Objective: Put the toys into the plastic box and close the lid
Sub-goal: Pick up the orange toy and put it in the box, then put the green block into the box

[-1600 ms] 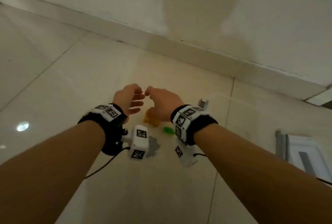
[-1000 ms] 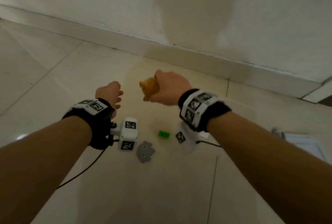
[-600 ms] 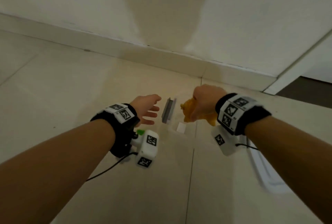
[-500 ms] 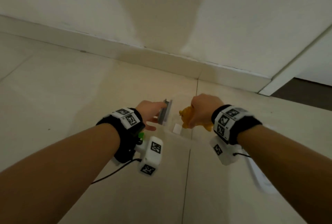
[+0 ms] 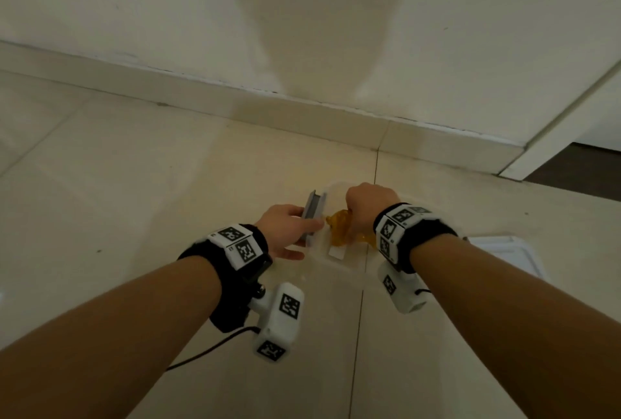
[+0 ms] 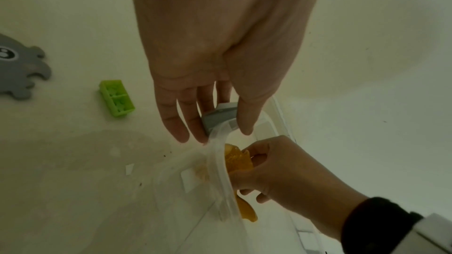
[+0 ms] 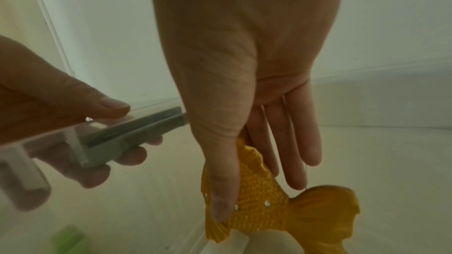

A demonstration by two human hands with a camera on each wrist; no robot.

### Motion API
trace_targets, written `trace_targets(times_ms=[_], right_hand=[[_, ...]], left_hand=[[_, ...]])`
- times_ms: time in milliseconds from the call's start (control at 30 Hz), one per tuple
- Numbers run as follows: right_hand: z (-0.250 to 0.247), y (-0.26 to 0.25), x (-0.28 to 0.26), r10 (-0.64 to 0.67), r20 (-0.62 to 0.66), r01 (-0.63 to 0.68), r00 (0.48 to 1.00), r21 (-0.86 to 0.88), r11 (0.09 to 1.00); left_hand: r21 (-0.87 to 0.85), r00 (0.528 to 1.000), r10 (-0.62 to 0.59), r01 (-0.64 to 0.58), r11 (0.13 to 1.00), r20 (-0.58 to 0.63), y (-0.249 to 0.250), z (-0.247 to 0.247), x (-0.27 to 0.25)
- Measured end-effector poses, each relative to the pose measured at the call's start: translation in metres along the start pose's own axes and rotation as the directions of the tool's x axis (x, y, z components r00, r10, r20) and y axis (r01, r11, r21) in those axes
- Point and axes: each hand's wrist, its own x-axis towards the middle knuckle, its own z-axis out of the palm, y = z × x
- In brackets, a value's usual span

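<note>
A clear plastic box point(image 5: 349, 270) stands on the floor with a grey latch point(image 5: 313, 213) on its left side. My left hand point(image 5: 311, 227) pinches that latch point(image 7: 137, 130), thumb on top and fingers beneath. My right hand point(image 5: 356, 217) pinches an orange fish toy point(image 5: 339, 232) by its body, low inside the box's rim point(image 6: 215, 154). In the right wrist view the fish point(image 7: 318, 211) hangs tail to the right. A green brick point(image 6: 117, 101) and a flat grey animal toy point(image 6: 17, 69) lie on the floor left of the box.
The box's lid point(image 5: 504, 250) lies flat on the tiles just right of my right wrist. A skirting board and wall point(image 5: 302, 48) run behind the box. A dark doorway point(image 5: 578, 170) opens at the far right.
My right hand lifted the orange fish off the floor and carried it right, down into the box. My left hand reached over and took hold of the grey latch.
</note>
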Motion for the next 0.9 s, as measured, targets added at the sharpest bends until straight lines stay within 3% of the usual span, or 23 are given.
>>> trace_targets(times_ms=[333, 467, 600, 700, 767, 900], right_hand=[[0.0, 0.009, -0.005, -0.02, 0.057, 0.015, 0.998, 0.08, 0.997], [-0.035, 0.012, -0.015, -0.016, 0.223, -0.042, 0.975, 0.254, 0.966], [-0.07, 0.016, -0.025, -0.097, 0.206, -0.026, 0.974, 0.527, 0.849], [-0.085, 0.011, -0.033, -0.157, 0.09, 0.058, 0.983, 0.663, 0.746], [-0.088, 0.008, -0.036, -0.172, 0.006, 0.118, 0.985, 0.707, 0.698], [-0.082, 0.002, -0.038, -0.203, -0.078, 0.196, 0.976, 0.714, 0.672]], left_hand=[[-0.005, 0.999, -0.016, 0.016, 1.0, 0.031, 0.002, -0.003, 0.004], [0.01, 0.999, -0.038, 0.037, 0.999, 0.033, 0.003, -0.01, 0.003], [-0.002, 0.998, -0.034, 0.034, 0.999, -0.061, -0.002, -0.026, 0.008], [0.276, 0.974, 0.064, -0.001, 0.961, -0.219, -0.014, -0.047, 0.02], [0.482, 0.976, 0.047, 0.064, 0.874, -0.214, -0.024, -0.055, 0.026], [0.703, 0.984, -0.029, 0.146, 0.697, -0.176, -0.042, -0.049, 0.031]])
